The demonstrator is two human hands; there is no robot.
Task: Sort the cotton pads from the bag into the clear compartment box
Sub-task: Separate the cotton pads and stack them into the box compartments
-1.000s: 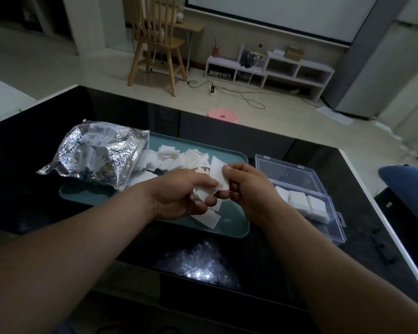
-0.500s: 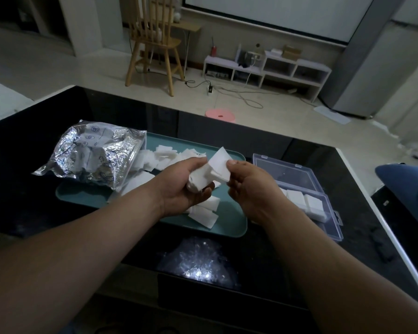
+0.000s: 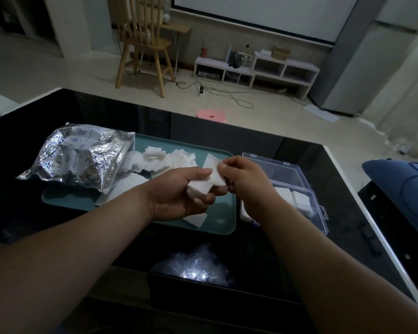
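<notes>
My left hand point(image 3: 179, 192) grips a small stack of white cotton pads point(image 3: 199, 189) above the teal tray point(image 3: 222, 222). My right hand point(image 3: 245, 178) pinches the top pad of that stack by its edge. Several loose pads point(image 3: 164, 160) lie heaped on the tray beside the crumpled silver foil bag point(image 3: 82, 157), which rests on the tray's left end. The clear compartment box point(image 3: 292, 174) stands open to the right of the tray, with pads point(image 3: 299, 198) in its near compartments. My right forearm hides part of the box.
The black glossy table point(image 3: 263, 249) reaches to a white edge on the right. A crinkled clear plastic wrapper point(image 3: 196, 268) lies near the front. A blue object point(image 3: 401, 186) sits off the table's right side. A wooden chair and a pink stool stand on the floor beyond.
Both hands have lifted slightly and shifted right over the tray. The right hand has peeled the top pad up from the stack that the left hand holds.
</notes>
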